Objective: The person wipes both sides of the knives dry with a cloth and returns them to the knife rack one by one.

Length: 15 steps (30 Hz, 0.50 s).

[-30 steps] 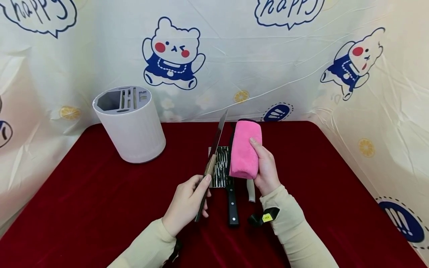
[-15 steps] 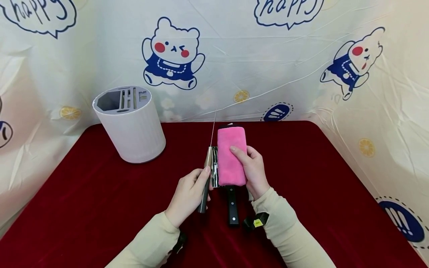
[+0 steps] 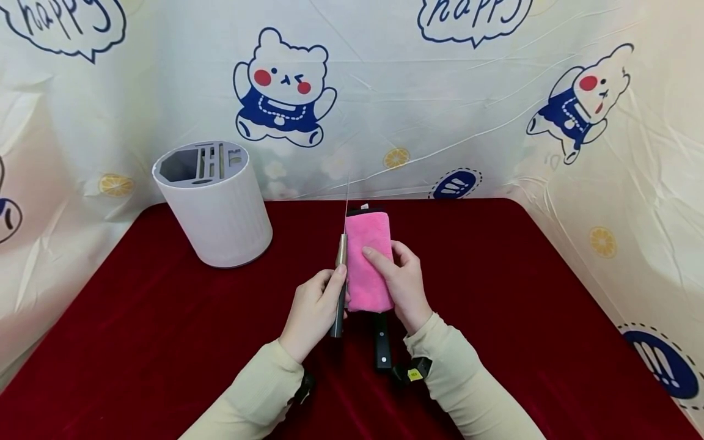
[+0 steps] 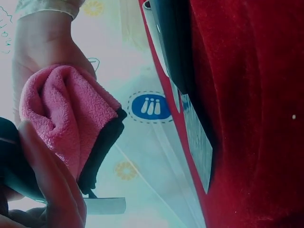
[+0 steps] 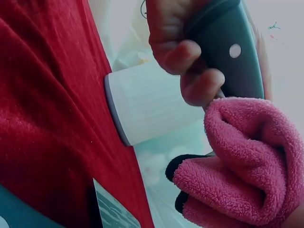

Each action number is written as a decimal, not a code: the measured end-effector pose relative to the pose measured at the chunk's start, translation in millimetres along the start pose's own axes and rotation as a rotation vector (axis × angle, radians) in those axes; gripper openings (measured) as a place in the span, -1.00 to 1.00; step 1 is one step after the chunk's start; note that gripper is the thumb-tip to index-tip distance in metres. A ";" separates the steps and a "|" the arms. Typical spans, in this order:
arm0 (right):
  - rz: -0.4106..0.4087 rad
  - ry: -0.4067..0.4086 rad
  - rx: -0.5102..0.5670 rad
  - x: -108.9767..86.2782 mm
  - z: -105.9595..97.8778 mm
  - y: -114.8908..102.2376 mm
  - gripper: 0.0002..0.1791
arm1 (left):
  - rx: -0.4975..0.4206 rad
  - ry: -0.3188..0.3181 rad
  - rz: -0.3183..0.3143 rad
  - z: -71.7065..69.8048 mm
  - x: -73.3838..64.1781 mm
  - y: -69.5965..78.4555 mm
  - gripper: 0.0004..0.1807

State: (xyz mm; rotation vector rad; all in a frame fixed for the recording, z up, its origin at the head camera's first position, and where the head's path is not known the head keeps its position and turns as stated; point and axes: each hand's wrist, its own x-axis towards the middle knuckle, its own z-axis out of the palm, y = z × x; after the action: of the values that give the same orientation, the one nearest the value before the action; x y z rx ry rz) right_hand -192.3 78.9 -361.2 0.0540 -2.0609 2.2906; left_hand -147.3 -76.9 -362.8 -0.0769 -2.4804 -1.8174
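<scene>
Out to the right of the white knife block [image 3: 214,220], my left hand [image 3: 313,315] is clamped on the handle of a kitchen knife [image 3: 341,250], its blade so edge-on that from above it's a mere thin line! Further right of the block, my right hand [image 3: 404,281] grips a pink plush cloth [image 3: 365,281], thumb across the front, and that cloth covers nearly all of the cleaver [image 3: 382,351], only a black handle poking out toward me. Does cloth meet steel? I can't tell. A white handle [image 4: 156,45] shows from my left wrist, alongside the cleaver, the rest of it hard to make out.

Count them: one knife held, one cleaver, one white handle, one cloth, one block; beyond the block, two cartoon bears [image 3: 285,116] and two speech bubbles [image 3: 475,27], both bubbles chopped off up top.

And look at that knife: dark handle, pale rivet, gold-toned collar, blade pointing away from me! The cloth's thick, folded into soft loops, edged in black, above red velvet [image 3: 137,342].
</scene>
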 end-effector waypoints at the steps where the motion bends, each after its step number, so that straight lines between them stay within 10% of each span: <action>1: -0.003 -0.002 -0.003 -0.5 0.6 -0.2 -0.68 | 0.004 0.007 0.006 0.5 0.7 -0.2 -0.48; 15: -0.053 -0.008 -0.053 -3.3 8.1 -3.1 -0.66 | 0.200 0.134 0.105 3.1 11.5 -0.9 -0.52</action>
State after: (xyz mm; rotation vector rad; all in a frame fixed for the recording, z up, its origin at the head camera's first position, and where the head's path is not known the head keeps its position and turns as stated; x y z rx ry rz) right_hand -188.9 71.0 -357.4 0.1136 -2.0965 2.2083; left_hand -159.0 -74.3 -363.7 -0.0703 -2.4965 -1.4760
